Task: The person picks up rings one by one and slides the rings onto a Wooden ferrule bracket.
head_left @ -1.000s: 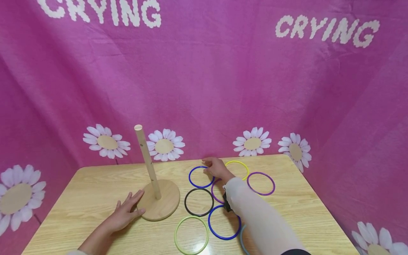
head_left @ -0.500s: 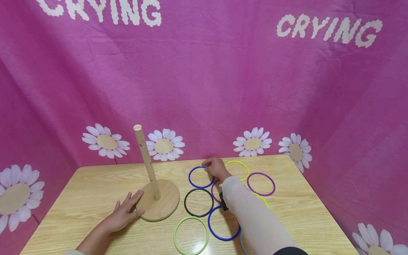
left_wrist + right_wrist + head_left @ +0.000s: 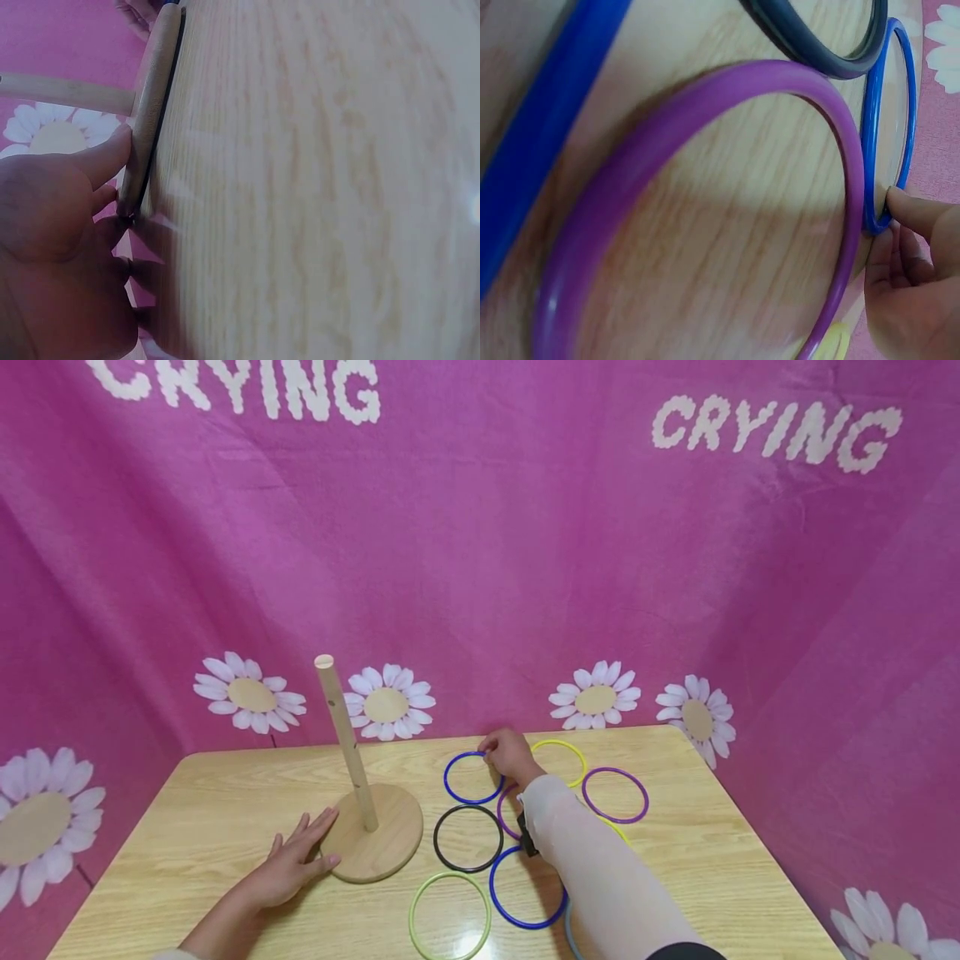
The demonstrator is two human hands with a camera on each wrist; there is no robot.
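Note:
My right hand [image 3: 512,757] pinches the right edge of the far blue ring [image 3: 446,778], which lies on the table. In the right wrist view, thumb and fingers of the right hand [image 3: 915,289] meet at the end of that blue ring [image 3: 868,142]. My left hand [image 3: 291,866] rests beside a wooden stand, fingers extended, with thumb and fingertips at the rim of its round base [image 3: 397,839]. An upright post [image 3: 348,743] rises from the base and carries no rings. The left wrist view shows the thumb of the left hand [image 3: 52,225] against the base's edge [image 3: 154,105].
Nearby on the table lie a black ring [image 3: 436,837], a purple ring [image 3: 500,810] partly under my sleeve, a nearer blue ring [image 3: 492,893], a light green ring [image 3: 412,917], a yellow ring [image 3: 558,742] and another purple ring [image 3: 647,797]. A pink curtain [image 3: 480,568] stands behind.
My right hand's fingers have drawn together onto the edge of the far blue ring, and the right forearm has shifted slightly left. My left hand and the stand stay put.

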